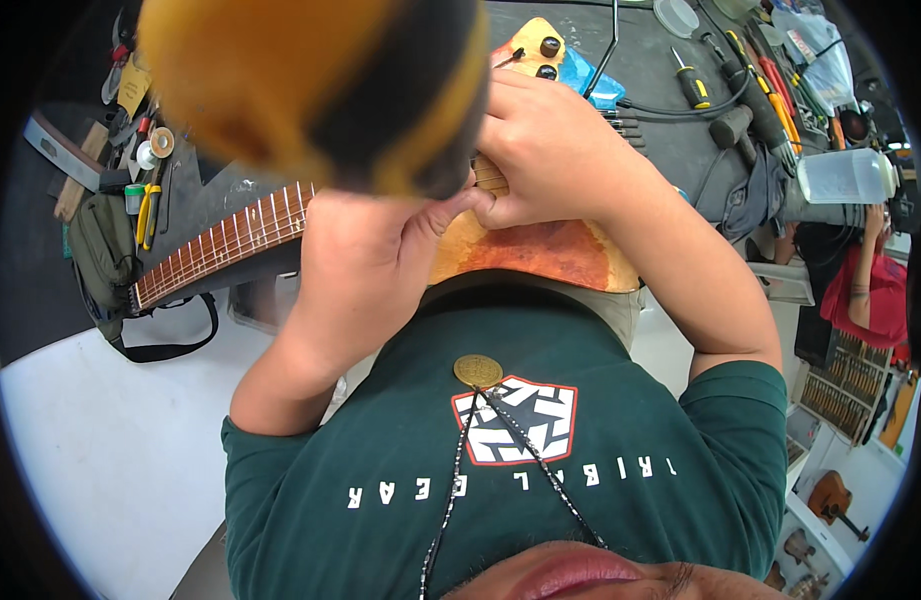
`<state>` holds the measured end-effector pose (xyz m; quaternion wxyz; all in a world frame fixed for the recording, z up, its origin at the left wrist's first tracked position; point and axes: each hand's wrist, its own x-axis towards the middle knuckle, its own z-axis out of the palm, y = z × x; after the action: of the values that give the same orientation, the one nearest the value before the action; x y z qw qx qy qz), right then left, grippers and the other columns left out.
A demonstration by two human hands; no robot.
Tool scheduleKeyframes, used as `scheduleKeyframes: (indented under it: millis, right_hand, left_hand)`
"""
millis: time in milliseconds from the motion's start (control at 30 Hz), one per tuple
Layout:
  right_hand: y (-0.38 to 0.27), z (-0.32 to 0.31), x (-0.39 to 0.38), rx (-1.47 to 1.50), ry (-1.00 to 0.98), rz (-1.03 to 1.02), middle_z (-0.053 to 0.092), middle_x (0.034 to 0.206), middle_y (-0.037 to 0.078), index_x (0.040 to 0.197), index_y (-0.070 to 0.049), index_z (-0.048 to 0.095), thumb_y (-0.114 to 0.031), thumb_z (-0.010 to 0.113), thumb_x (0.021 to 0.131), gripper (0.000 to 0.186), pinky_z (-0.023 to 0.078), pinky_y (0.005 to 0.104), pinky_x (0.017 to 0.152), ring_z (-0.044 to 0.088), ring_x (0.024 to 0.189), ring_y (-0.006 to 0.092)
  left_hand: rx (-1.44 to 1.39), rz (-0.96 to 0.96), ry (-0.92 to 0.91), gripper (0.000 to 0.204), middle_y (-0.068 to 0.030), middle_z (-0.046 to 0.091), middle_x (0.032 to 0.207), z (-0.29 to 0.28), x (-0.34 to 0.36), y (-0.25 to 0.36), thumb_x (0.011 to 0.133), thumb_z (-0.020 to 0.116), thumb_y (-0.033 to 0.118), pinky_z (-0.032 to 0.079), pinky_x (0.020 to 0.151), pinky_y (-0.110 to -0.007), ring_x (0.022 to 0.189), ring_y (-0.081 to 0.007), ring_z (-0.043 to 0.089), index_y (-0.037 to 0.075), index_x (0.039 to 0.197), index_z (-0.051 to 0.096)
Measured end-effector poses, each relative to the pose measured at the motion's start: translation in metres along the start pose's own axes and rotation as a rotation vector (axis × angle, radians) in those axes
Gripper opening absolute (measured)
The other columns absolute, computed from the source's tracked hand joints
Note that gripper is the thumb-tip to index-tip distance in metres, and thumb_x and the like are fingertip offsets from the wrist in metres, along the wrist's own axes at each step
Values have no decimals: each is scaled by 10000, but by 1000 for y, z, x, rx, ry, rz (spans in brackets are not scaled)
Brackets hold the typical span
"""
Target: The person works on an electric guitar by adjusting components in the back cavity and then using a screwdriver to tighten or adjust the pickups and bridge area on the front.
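Your guitar sits at 12 o'clock from frame centre, body just ahead of your shirt, red-brown neck running out toward 9. Body is pale figured wood with a red-brown patch, glossy; black knobs and bright blue at 1. Left hand and right hand meet over the strings, thumbs close together. Right fingers curled, grip hidden; left ones behind a blurred yellow-black object, so can't tell if either pinches anything. Neck tip is tight to the olive bag at 9. Counter has bare strips at 10 and just past 1, before the screwdriver; its near edge shows at 8, white floor below
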<state>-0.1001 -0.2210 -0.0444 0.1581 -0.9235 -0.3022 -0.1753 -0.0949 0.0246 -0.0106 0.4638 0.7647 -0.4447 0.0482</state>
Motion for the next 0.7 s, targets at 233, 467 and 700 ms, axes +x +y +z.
scheduleKeyframes:
  millis: [233,467,700]
  right_hand:
    - [-3,-4,0,-11,-12,13,757,1311,218,1066,-21,752,-351,918,753,484,614,467,1040,741,1200,366]
    - [0,0,-1,15,41,-18,702,1115,109,1196,-51,728,-284,919,692,588,630,461,926,721,1073,340]
    - [0,0,-1,6,61,-24,704,1121,106,1178,-61,727,-298,921,701,566,631,460,919,722,1074,341]
  left_hand:
    - [-20,-39,6,257,-131,815,1127,-5,-4,-3,1029,800,-89,655,945,-314,1054,-190,812,-63,1281,758]
    - [-196,-155,74,278,-140,810,1178,-1,-2,2,1060,736,-133,658,992,-326,1112,-197,807,-100,1335,715]
    - [-151,-67,42,275,-167,814,1210,-6,-4,-6,1040,769,-130,653,978,-307,1105,-192,801,-96,1312,757]
